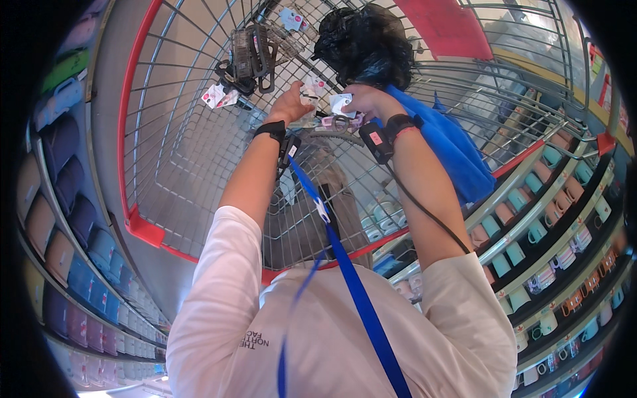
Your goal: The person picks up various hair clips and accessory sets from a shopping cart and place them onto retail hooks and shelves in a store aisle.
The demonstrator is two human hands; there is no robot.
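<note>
My right hand [371, 101] pinches a white tag card [340, 103] inside the wire shopping cart. Just below the card are a pinkish-lilac item [354, 121] and a grey loop [341, 124], probably hair accessories. My left hand [289, 105] is a little to the left, thumb and forefinger apart, beside a clear item [308, 119] and another printed tag card [314, 85]. Whether its hidden fingers grip anything cannot be seen. Beyond the left hand, several dark and translucent hair claw clips [256, 52] lie bunched together, with white tags [219, 96] at their side.
A black plastic bag [366, 42] sits at the cart's far end, next to blue cloth [443, 144]. The cart's red rim [124, 114] surrounds my arms. Shelves of mugs [537, 231] line the right; shelves of bins or boxes [82, 219] line the left. A blue lanyard [356, 288] hangs at my chest.
</note>
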